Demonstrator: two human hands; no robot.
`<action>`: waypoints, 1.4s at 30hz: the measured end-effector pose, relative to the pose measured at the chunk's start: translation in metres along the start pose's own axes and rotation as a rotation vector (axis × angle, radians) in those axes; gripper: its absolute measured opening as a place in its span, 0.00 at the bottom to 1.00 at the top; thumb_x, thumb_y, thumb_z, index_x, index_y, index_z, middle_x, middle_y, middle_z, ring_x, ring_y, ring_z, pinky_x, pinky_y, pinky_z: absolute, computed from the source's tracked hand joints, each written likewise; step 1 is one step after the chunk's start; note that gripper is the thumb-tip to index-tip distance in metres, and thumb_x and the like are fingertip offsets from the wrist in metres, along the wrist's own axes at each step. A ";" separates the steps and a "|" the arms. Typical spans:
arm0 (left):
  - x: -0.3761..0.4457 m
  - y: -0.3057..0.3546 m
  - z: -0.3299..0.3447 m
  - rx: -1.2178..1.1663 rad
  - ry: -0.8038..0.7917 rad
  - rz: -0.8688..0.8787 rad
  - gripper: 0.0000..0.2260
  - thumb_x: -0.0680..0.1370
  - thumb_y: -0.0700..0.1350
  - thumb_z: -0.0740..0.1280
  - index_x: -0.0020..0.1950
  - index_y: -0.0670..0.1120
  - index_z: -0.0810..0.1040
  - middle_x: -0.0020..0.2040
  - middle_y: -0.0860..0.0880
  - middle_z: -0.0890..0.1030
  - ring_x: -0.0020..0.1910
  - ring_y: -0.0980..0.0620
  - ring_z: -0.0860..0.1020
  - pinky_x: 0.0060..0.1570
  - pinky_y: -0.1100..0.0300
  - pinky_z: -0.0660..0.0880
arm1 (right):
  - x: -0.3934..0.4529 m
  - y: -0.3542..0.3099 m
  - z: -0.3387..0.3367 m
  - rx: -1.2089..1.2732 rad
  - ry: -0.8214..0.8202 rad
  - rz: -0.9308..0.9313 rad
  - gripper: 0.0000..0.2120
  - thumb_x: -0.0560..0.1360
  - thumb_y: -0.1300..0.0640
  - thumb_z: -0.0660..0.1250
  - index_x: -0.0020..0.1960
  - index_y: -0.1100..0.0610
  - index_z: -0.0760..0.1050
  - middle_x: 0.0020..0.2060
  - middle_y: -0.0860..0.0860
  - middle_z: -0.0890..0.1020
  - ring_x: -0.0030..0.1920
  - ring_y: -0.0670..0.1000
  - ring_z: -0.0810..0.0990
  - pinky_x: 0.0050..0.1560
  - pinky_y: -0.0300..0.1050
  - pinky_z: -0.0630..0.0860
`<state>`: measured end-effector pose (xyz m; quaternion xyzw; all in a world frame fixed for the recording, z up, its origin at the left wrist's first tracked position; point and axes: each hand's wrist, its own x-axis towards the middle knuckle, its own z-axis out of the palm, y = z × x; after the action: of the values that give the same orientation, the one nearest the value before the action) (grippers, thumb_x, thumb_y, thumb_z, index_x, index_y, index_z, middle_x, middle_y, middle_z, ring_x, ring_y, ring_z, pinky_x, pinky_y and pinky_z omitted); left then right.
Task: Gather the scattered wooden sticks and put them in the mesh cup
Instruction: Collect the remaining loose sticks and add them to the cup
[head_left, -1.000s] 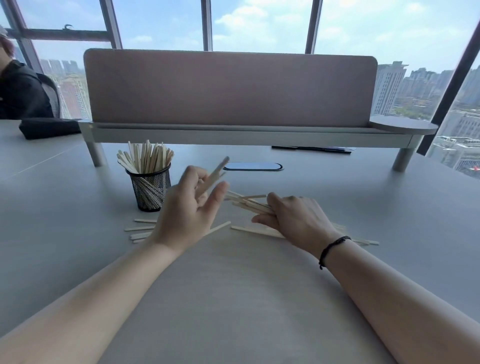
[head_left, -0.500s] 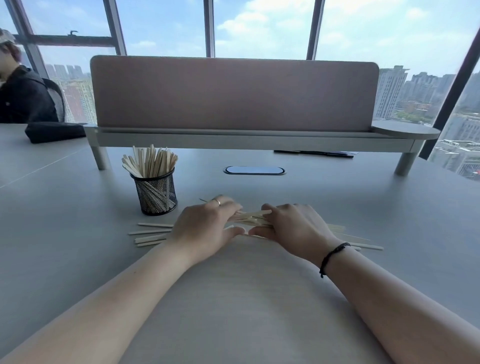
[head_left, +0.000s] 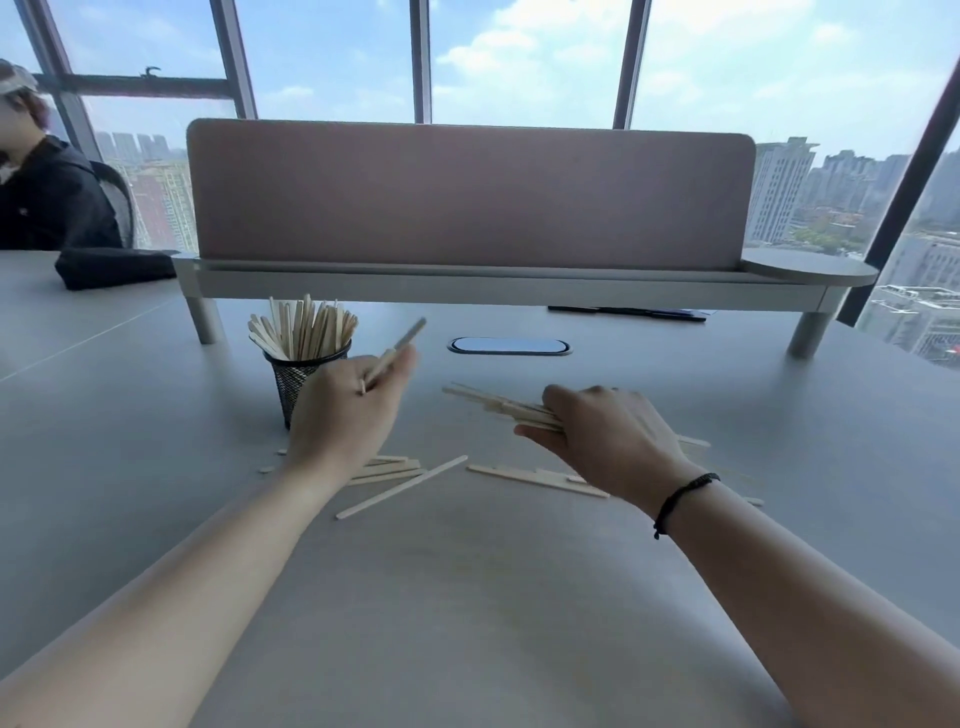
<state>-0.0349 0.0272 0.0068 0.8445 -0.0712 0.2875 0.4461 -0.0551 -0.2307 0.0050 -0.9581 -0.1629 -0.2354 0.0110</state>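
Left hand (head_left: 348, 415) pinches one pale wooden stick (head_left: 396, 352), tip angled up-right | black mesh cup (head_left: 297, 382) just left, nearest this grip | right hand (head_left: 605, 434) clamps stick bundle (head_left: 498, 408)

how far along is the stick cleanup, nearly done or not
Partly done. The black mesh cup already stands packed with pale wooden sticks. In hand: the left hand pinches one stick near the cup, and the right hand grips a bundle. Left: several loose sticks lie on the grey table.
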 end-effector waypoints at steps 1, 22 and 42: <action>0.004 0.005 -0.002 -0.206 0.036 -0.110 0.27 0.76 0.62 0.67 0.30 0.47 0.60 0.24 0.51 0.63 0.26 0.49 0.64 0.32 0.56 0.61 | 0.004 -0.004 -0.008 0.037 0.034 0.031 0.23 0.79 0.33 0.56 0.40 0.53 0.64 0.27 0.47 0.69 0.30 0.58 0.72 0.30 0.48 0.68; -0.012 0.030 0.011 -0.668 -0.166 -0.305 0.29 0.80 0.56 0.67 0.23 0.50 0.61 0.21 0.49 0.61 0.19 0.52 0.58 0.25 0.64 0.57 | 0.050 -0.097 -0.024 1.575 0.302 0.348 0.21 0.80 0.47 0.66 0.40 0.63 0.66 0.31 0.56 0.63 0.27 0.50 0.56 0.27 0.46 0.53; -0.024 0.022 0.020 -0.649 -0.136 -0.309 0.24 0.79 0.46 0.69 0.24 0.48 0.65 0.22 0.48 0.63 0.20 0.50 0.60 0.23 0.64 0.59 | 0.037 -0.109 0.004 1.532 0.190 0.404 0.23 0.77 0.54 0.71 0.30 0.56 0.64 0.23 0.55 0.66 0.22 0.51 0.62 0.27 0.44 0.62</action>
<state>-0.0544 -0.0048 0.0000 0.6768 -0.0598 0.1225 0.7234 -0.0568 -0.1157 0.0126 -0.6710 -0.1011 -0.1321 0.7225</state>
